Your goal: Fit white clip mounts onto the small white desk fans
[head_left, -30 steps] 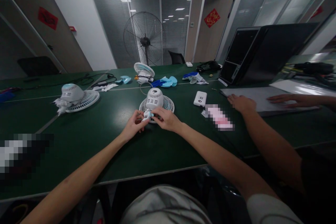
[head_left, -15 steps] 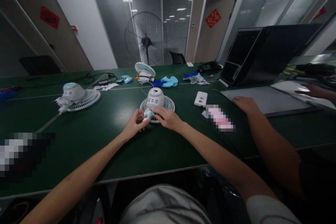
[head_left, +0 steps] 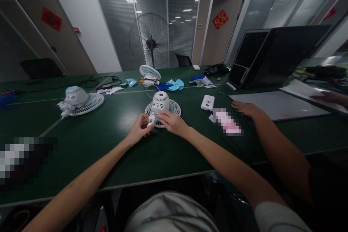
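A small white fan lies face down on the green table, its motor housing upward and its round grille underneath. Toward me juts its white mounting bracket, which carries a light blue part that looks like a knob. My left hand is closed on the bracket from the left, thumb at the near side. From the right, my right hand has its fingertips closed on the light blue knob. Those fingers partly cover the knob and the grille's near edge.
Another white fan lies at left, and a third stands farther back. Light blue fan blades lie behind. A white power bank sits at right, near a co-worker's hand and a grey panel.
My right fingers have shifted slightly left around the knob; my left hand stays on the bracket. At right, the co-worker's nearer hand has slid left off the panel.
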`<act>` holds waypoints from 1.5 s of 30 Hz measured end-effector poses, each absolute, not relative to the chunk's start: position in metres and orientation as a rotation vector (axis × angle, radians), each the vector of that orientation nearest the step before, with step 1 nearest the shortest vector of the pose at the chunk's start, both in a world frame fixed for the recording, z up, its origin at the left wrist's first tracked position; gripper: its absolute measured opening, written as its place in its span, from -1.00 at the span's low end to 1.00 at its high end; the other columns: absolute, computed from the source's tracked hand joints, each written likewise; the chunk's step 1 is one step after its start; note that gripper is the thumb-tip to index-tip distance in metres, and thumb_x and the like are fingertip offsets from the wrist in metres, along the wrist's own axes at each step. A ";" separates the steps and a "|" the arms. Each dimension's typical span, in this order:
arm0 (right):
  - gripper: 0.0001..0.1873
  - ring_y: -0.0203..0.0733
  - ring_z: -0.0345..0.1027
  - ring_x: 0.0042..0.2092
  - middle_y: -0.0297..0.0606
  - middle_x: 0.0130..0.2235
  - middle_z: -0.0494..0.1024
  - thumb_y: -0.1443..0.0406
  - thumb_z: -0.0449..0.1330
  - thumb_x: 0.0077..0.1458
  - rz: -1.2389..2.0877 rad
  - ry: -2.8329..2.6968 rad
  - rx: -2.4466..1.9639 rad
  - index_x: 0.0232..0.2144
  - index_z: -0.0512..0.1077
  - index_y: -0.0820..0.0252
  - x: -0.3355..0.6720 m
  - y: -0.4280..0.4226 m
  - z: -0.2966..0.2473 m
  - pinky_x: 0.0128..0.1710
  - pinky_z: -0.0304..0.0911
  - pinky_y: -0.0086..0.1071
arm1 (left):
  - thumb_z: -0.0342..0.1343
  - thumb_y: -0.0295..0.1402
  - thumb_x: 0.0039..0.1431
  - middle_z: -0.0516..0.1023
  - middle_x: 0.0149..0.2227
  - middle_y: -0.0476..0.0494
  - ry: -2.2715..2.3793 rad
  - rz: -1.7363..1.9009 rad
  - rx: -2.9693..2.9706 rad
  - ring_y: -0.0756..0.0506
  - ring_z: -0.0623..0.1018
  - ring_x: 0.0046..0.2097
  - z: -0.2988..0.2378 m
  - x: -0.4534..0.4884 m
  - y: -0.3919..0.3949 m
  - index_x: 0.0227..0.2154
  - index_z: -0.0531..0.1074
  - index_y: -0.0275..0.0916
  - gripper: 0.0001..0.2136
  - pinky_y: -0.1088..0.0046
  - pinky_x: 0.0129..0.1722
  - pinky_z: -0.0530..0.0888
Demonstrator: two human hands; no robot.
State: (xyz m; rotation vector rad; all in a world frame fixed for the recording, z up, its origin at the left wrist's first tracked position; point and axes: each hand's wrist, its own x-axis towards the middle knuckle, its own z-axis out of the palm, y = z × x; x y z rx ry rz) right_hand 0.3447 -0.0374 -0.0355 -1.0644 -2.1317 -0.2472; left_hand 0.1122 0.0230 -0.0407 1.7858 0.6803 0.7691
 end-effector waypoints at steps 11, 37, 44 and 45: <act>-0.71 -0.12 0.50 -0.08 -0.10 0.05 0.49 0.27 0.14 0.41 -0.210 -2.090 -1.061 0.12 0.44 0.14 0.344 -0.036 -0.038 -0.17 0.53 -0.29 | 0.27 -0.14 0.23 0.45 -0.24 0.00 0.686 0.771 1.811 0.05 0.49 -0.47 -0.044 0.112 0.025 -0.10 0.18 -0.16 -0.60 0.62 -0.62 0.38; -0.70 -0.09 0.51 -0.04 -0.08 0.05 0.48 0.35 0.11 0.41 -0.263 -2.149 -1.006 0.13 0.45 0.13 0.348 -0.030 -0.041 -0.19 0.56 -0.29 | 0.27 -0.12 0.23 0.46 -0.32 0.04 0.652 0.793 1.736 0.05 0.49 -0.50 -0.046 0.111 0.026 -0.11 0.19 -0.16 -0.61 0.64 -0.63 0.35; -0.73 -0.06 0.51 -0.02 -0.08 0.00 0.52 0.28 0.12 0.42 -0.257 -2.108 -1.000 0.09 0.47 0.16 0.344 -0.025 -0.044 -0.09 0.56 -0.22 | 0.28 -0.12 0.20 0.47 -0.37 0.06 0.656 0.820 1.693 0.06 0.47 -0.54 -0.049 0.112 0.031 -0.12 0.19 -0.17 -0.59 0.63 -0.64 0.35; -0.72 -0.06 0.51 -0.02 -0.08 0.01 0.52 0.30 0.13 0.41 -0.247 -2.124 -0.992 0.11 0.46 0.15 0.344 -0.025 -0.044 -0.09 0.56 -0.22 | 0.28 -0.11 0.20 0.47 -0.38 0.06 0.657 0.824 1.684 0.05 0.47 -0.55 -0.050 0.112 0.031 -0.12 0.19 -0.17 -0.59 0.63 -0.65 0.35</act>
